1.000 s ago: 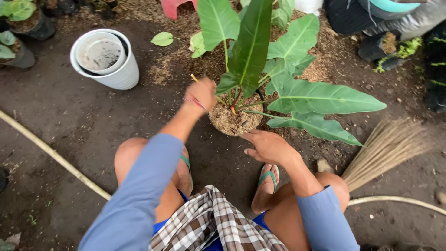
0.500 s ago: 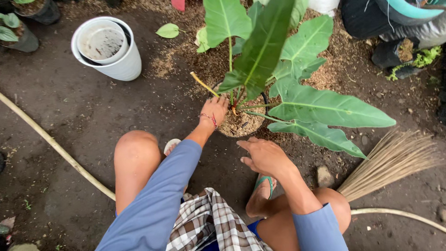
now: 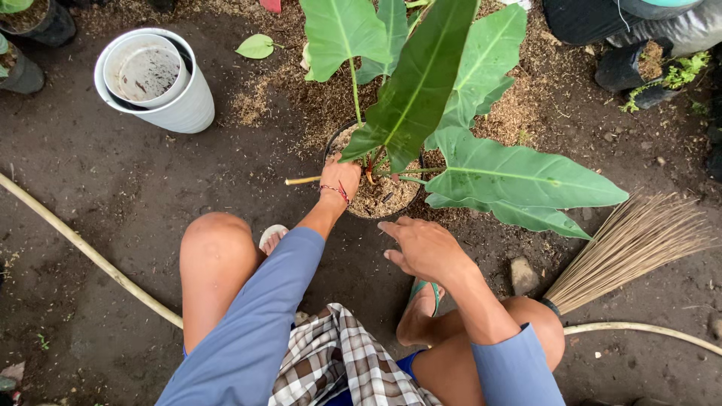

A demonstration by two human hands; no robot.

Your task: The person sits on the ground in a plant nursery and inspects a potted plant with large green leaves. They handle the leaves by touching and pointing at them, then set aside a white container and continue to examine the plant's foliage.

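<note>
Left hand [image 3: 340, 179] rests fingers-down on the potting mix at the near rim of the potted broad-leaved plant [image 3: 421, 113], grip unclear; right hand [image 3: 423, 246] hovers open, empty, nearer. Hard pressing risks snapping stems.

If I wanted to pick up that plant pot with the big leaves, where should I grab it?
Probably by the dark pot's rim, from the near side and low down. The plant spreads wide leaves over the far and right sides, so coming from above would bend them. The left hand rests on the soil by the stems, and the right hand hovers open just in front; one hand each side of the rim looks steadiest.
</note>
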